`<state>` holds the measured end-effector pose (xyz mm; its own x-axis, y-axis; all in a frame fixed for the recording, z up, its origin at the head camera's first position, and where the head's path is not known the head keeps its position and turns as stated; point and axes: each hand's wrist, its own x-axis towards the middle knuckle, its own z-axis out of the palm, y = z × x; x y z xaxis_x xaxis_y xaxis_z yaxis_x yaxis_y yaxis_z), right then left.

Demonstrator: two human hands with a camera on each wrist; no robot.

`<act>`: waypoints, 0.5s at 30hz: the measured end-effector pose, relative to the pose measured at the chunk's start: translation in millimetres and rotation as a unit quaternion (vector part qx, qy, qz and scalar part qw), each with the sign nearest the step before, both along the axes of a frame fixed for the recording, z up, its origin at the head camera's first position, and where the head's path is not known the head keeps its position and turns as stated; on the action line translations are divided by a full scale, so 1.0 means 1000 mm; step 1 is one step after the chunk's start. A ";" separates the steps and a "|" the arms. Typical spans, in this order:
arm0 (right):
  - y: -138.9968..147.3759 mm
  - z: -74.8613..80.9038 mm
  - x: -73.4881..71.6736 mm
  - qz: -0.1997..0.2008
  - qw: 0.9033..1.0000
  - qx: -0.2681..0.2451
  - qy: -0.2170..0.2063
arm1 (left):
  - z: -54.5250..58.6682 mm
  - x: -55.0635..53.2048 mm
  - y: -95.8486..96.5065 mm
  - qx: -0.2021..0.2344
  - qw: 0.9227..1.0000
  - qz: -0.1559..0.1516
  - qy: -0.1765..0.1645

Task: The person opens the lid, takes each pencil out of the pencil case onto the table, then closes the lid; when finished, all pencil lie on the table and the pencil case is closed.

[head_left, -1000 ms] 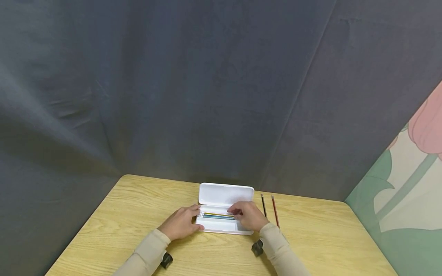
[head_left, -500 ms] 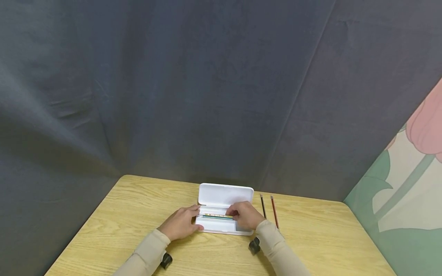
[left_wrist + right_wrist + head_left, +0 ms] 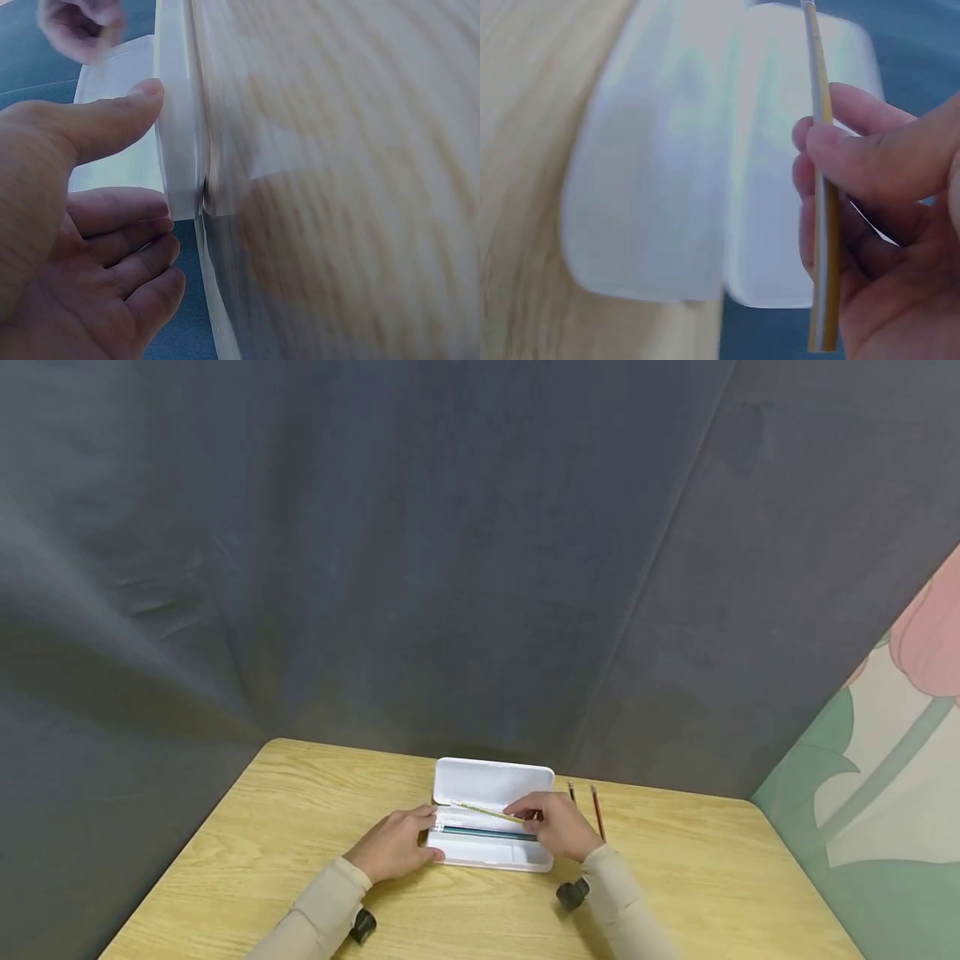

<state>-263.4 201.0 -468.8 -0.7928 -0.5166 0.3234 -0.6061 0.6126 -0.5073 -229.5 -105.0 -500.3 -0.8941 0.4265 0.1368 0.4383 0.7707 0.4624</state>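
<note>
A white pencil case (image 3: 495,782) lies with its lid raised. Inside it, blue-green pencils (image 3: 480,832) run lengthwise. With relaxed, nearly straight fingers, my left hand (image 3: 393,845) rests against the case's left end, thumb near the front corner. The left wrist view shows that thumb and the fingertips at the case wall (image 3: 178,150). My right hand (image 3: 566,827) pinches a yellow pencil (image 3: 487,811) between thumb and fingers, over the case. In the right wrist view this pencil (image 3: 826,277) has a pale stripe and a flat near end.
Right of the case, a black pencil (image 3: 572,791) and a red pencil (image 3: 597,810) lie on the wooden table (image 3: 720,877), partly covered by the right hand and arm. Behind the table hangs a dark curtain (image 3: 450,568). A flower-patterned cloth (image 3: 885,760) is at the right.
My right hand has lifted the yellow pencil from beside the blue-green ones and moved slightly right; the pencil now slants above them. My left hand has stayed at the case.
</note>
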 end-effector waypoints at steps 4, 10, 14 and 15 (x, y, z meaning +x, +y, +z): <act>0.019 0.022 0.015 -0.028 0.994 -0.099 -0.024 | 0.001 -0.001 0.001 -0.002 1.000 0.000 0.003; 0.062 0.038 0.023 -0.121 0.960 -0.246 -0.059 | 0.000 -0.001 0.000 -0.001 1.000 0.003 -0.005; 0.091 0.042 0.026 -0.232 0.942 -0.234 -0.066 | 0.001 0.000 0.000 0.001 1.000 0.000 -0.007; 0.097 0.041 0.027 -0.260 0.939 -0.215 -0.066 | 0.002 0.001 0.000 0.001 1.000 0.000 -0.008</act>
<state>-236.6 298.2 -427.5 -0.9497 0.1068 0.2945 -0.1962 0.5301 -0.8249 -228.8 -105.3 -498.3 -0.8959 0.4269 0.1233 0.4314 0.7693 0.4712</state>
